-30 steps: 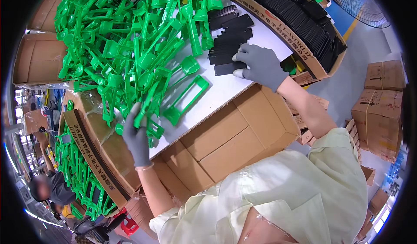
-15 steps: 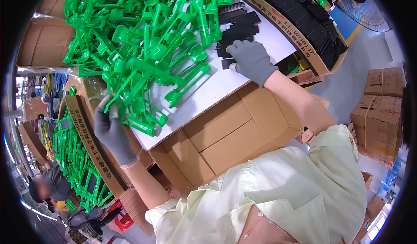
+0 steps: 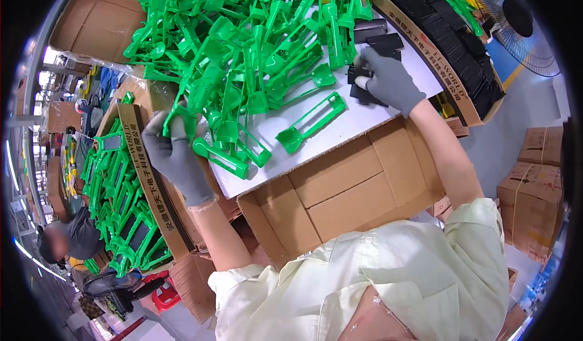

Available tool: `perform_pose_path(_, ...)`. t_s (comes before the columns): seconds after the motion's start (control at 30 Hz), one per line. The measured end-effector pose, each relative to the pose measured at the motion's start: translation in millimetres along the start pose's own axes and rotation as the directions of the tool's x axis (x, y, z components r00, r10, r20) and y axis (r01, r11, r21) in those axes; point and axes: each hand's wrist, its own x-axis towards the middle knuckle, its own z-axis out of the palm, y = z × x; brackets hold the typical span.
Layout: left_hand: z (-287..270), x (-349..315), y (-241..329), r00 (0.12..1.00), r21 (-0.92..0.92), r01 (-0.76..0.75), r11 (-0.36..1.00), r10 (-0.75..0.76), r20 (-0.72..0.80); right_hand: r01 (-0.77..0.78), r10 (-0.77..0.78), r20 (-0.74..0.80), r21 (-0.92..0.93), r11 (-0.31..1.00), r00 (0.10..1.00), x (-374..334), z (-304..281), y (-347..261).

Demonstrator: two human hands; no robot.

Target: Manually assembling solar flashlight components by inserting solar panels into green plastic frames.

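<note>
From the head view, your left hand [image 3: 176, 156] holds a green part [image 3: 221, 154] at the pile's [image 3: 243, 43] edge. Your right hand [image 3: 385, 80] pinches a black piece [image 3: 364, 92] on the white table [image 3: 364, 119]. I think next you must bring them together.

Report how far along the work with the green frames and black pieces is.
Done, it seems: green frames stacked in the carton at the left. In hand: the left hand grips a green frame at the pile's edge, and the right hand rests on the black pieces on the white tabletop. Left: a large heap of green frames, and one lying loose.
</note>
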Motion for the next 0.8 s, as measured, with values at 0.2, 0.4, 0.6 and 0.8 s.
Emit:
perform_pose_path(0.2,17.4,-71.3,-3.2,0.697,-0.384,0.715,0.584,-0.555,0.454,-0.097,0.141,0.025,0.838,0.536,0.99,-40.0,-29.6,-43.3)
perform_pose_path(0.4,42.5,-117.8,5.2,0.482,-0.206,0.865,0.458,-0.639,0.6,-0.395,0.233,0.32,0.784,0.479,0.918,-78.5,-34.1,-68.9)
perform_pose_path(0.6,56.0,-138.5,19.0,0.463,-0.174,0.866,0.469,-0.62,0.633,-0.345,0.098,0.353,0.754,0.559,0.931,-85.5,-7.4,-50.5)
perform_pose_path(0.8,63.3,-149.5,20.5,0.433,-0.2,0.89,0.409,-0.624,0.651,-0.221,0.094,0.229,0.634,0.741,0.969,-96.4,0.2,-44.0)
